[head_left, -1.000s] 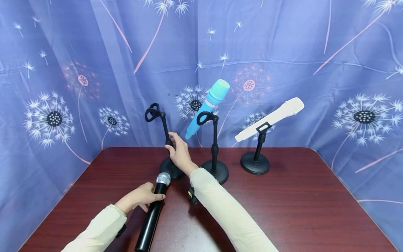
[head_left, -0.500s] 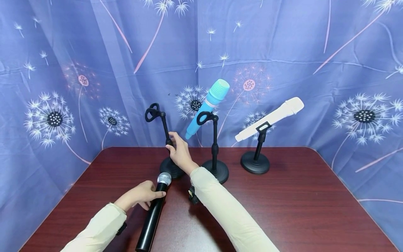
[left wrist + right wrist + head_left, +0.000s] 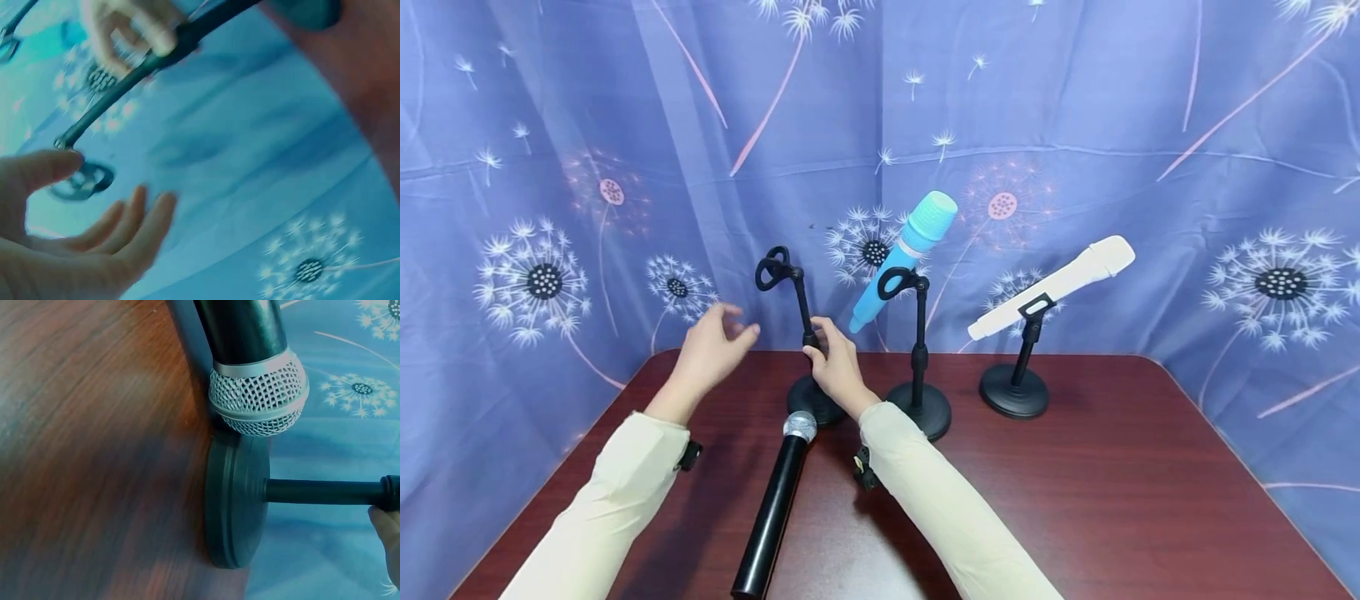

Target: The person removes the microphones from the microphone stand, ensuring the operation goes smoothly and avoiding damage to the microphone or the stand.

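Observation:
A black microphone (image 3: 775, 508) with a silver mesh head lies on the table in the head view, its head close to the round base of the left black microphone stand (image 3: 801, 304). My right hand (image 3: 838, 367) grips that stand's pole at the collar; the right wrist view shows the pole rising from the base (image 3: 237, 500) to a finger (image 3: 387, 540). Nothing is in my left hand (image 3: 711, 354), raised left of the stand with fingers apart. In the left wrist view its thumb overlaps the stand's clip (image 3: 84, 181), which holds no microphone.
Right of my right hand, a second stand (image 3: 919, 358) holds a blue microphone (image 3: 902, 258) tilted upward. Farther right, a shorter stand (image 3: 1018, 383) carries a white microphone (image 3: 1060, 283). A blue dandelion-patterned curtain (image 3: 1075, 100) hangs behind the reddish-brown table (image 3: 1112, 500).
My left hand has let go of the black microphone and moved up and left, toward the stand's clip. My right hand keeps its grip on the pole. The head view has shifted slightly.

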A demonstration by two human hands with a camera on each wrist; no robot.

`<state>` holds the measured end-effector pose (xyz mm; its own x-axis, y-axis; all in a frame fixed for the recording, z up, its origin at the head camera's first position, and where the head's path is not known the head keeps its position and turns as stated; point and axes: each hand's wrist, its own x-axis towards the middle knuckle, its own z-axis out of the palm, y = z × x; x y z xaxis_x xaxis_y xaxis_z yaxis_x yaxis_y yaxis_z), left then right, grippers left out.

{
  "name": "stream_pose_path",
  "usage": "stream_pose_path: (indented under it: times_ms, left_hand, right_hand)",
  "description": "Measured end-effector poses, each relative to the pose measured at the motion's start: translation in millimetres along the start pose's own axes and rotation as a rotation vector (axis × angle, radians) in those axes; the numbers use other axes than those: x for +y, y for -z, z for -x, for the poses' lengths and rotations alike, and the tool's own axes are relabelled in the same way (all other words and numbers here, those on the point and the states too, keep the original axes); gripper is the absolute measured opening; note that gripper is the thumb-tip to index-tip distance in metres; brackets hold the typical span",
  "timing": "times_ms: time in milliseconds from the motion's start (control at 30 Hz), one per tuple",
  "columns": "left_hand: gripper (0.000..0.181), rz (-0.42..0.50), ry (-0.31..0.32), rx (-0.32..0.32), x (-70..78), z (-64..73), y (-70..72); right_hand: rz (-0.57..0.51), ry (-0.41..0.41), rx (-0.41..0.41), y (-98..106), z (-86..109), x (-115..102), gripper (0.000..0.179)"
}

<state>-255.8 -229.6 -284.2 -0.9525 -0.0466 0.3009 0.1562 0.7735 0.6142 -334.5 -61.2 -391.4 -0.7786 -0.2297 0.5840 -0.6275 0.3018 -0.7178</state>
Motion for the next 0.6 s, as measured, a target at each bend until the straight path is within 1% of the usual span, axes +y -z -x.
stream_pose_path:
  times_ms: [33, 100, 133, 200, 267, 367, 500, 533, 600]
  left_hand:
    - [0.047, 0.026, -0.022, 0.061, 4.5, -4.3, 3.4]
    - [0.048, 0.084, -0.069, 0.151, 12.7, -13.4, 7.8]
    - [0.048, 0.107, -0.095, 0.183, 17.2, -17.8, 8.4]
    - [0.049, 0.137, -0.138, 0.222, 24.8, -26.9, 7.6]
    - [0.051, 0.148, -0.173, 0.226, 29.6, -35.7, 4.0]
    - [0.053, 0.164, -0.198, 0.207, 34.8, -46.5, -3.8]
    - [0.051, 0.201, -0.190, 0.207, 39.4, -56.6, -13.2]
    - [0.050, 0.209, -0.188, 0.216, 40.0, -58.7, -15.1]
    - [0.047, 0.222, -0.176, 0.230, 40.4, -62.3, -18.5]
  right_hand:
    - [-0.004, -0.004, -0.002, -0.5, -0.1, 0.5, 0.038]
    - [-0.009, -0.004, 0.001, -1.6, -0.2, 0.9, 0.037]
    - [-0.009, -0.003, 0.004, -1.6, -0.2, 1.6, 0.037]
    - [-0.012, 0.006, 0.013, -1.6, 0.1, 1.8, 0.036]
    - [-0.008, 0.020, 0.023, -2.2, 0.1, 2.1, 0.035]
    - [-0.009, 0.038, 0.033, -2.7, -0.1, 3.4, 0.035]
    - [-0.003, 0.077, 0.048, -2.8, 0.0, 4.6, 0.034]
    - [0.006, 0.096, 0.057, -2.9, -0.1, 5.1, 0.034]
    - [0.007, 0.108, 0.061, -2.8, 0.4, 5.2, 0.033]
